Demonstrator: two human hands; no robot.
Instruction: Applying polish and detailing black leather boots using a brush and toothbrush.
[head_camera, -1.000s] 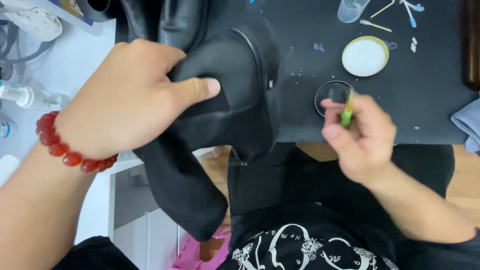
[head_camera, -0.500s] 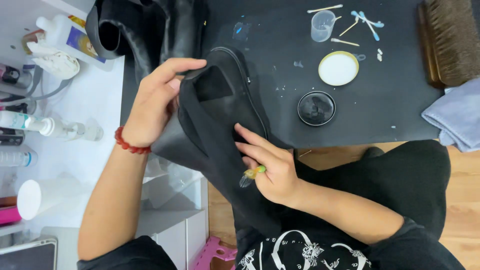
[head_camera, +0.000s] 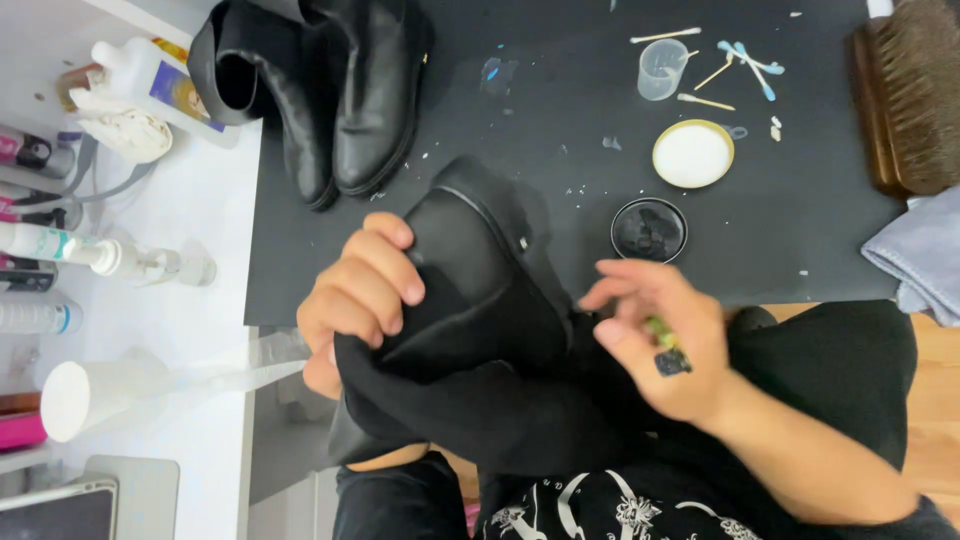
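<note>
Head view, left hand (head_camera: 355, 300): I see it clamped on the black boot (head_camera: 480, 300), fingers curled over the shaft.
Right hand (head_camera: 655, 335): pinches a small green-handled dauber (head_camera: 665, 348), dark tip down.
Boot axis: runs from my lap up toward the mat's (head_camera: 560, 110) near edge.
Nearer hand: right, just beside the boot.
Open polish tin (head_camera: 648, 229): on the mat beyond the fingers.

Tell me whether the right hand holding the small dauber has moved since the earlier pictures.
Yes. The right hand sat left of the open black polish tin half a second ago; now it is directly below it.
</note>
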